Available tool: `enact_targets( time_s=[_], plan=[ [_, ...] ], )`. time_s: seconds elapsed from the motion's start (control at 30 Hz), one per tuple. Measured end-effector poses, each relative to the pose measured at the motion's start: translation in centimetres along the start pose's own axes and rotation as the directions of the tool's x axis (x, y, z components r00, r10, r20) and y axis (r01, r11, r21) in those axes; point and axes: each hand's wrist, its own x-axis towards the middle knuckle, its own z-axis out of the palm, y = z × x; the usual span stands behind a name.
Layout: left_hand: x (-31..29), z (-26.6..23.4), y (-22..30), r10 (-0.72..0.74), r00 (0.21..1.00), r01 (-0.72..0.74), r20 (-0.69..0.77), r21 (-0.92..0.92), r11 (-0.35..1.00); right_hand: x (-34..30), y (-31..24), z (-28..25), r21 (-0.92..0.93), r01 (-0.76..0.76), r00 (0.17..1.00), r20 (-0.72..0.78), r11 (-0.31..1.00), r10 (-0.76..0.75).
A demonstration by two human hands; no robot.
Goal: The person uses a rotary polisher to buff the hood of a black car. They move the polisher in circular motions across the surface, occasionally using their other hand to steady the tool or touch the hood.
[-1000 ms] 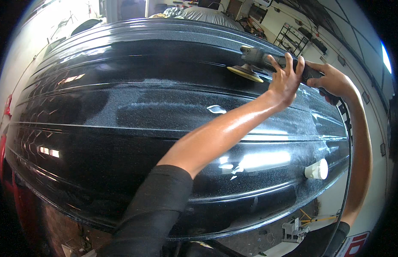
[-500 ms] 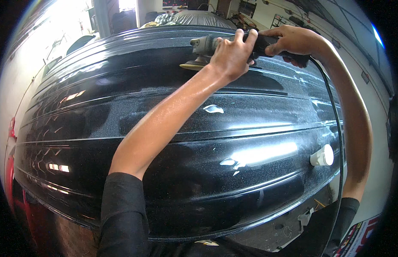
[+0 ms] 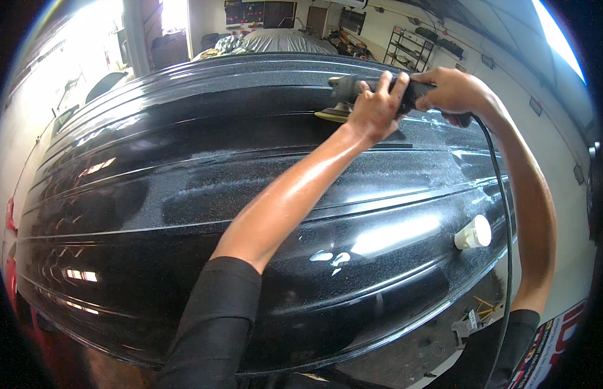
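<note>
Both my hands are closed on a dark electric polisher [image 3: 344,85] at the far side of a large glossy black ribbed panel [image 3: 120,207]. My left hand [image 3: 379,107] wraps its body just behind the head. My right hand [image 3: 452,94] grips the rear end, where a black cord [image 3: 498,162] leaves and runs down along my right arm. The polisher's yellowish round pad [image 3: 331,115] is at the panel surface, tilted; whether its whole face touches, I cannot tell. White cream blobs [image 3: 340,259] lie on the near part, and hazy residue covers the middle and right.
A white cup [image 3: 473,233] stands tilted on the panel's right slope, close to the cord. Beyond the far edge are a grey covered vehicle [image 3: 288,42] and a metal shelf [image 3: 408,48]. Red objects [image 3: 11,272] stand at the left; a wall runs along the right.
The polisher and both hands have shifted to the right and slightly nearer in the picture. The view has shifted too. A cream blob seen beside my left forearm no longer shows.
</note>
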Motion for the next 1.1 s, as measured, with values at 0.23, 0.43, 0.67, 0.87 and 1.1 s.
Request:
enact_targets(
  time_s=[0.23,0.43,0.67,0.87,1.1],
  plan=[
    [0.8,4.7,2.6,-0.046,0.992,0.038,-0.117,-0.077,0.996,-2.1,0.2,-0.3,-0.001,-0.153,0.988,-0.003,0.988,0.153],
    [0.7,6.1,3.9,-0.089,0.995,0.081,-0.043,-0.17,0.982,-1.7,1.9,1.6,-0.012,-0.143,0.986,-0.093,0.99,0.142],
    [-1.1,3.5,2.2,-0.043,0.997,0.036,-0.062,-0.113,0.993,-2.7,0.8,2.2,0.069,-0.062,0.989,-0.13,0.996,0.07],
    [-5.5,-1.5,0.3,0.059,0.993,-0.05,-0.099,0.088,0.995,-5.1,-1.6,4.7,0.251,0.105,0.986,-0.154,0.962,-0.068],
    [-13.3,-10.6,-4.2,0.111,0.989,-0.068,-0.097,0.37,0.926,-7.7,-11.1,7.2,0.319,0.265,0.963,-0.131,0.91,-0.235]
  ],
)
